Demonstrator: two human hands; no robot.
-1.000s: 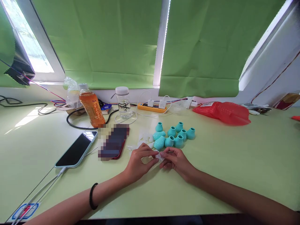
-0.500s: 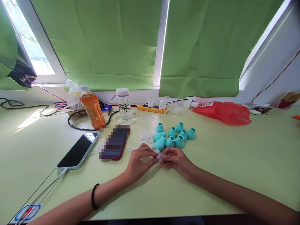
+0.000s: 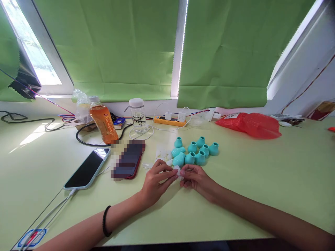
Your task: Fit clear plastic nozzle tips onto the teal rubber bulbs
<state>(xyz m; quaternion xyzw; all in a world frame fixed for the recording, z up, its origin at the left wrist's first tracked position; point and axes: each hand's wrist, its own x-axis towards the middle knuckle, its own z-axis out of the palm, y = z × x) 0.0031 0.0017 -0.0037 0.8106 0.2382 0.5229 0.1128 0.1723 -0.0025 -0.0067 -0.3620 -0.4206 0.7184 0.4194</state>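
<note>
White, a small piece sits pinched in the narrow grip of left hand and right hand, near turquoise pieces.

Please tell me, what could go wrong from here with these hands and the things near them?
The small translucent piece could slip, since the left hand and right hand merely pinch it. Either hand might also knock the turquoise bulb-shaped pieces just beyond them. The left forearm might snag the white charging cables nearby, tugging the light-cased phone.

left wrist | black band (thin, rounded) | forearms bare
</note>
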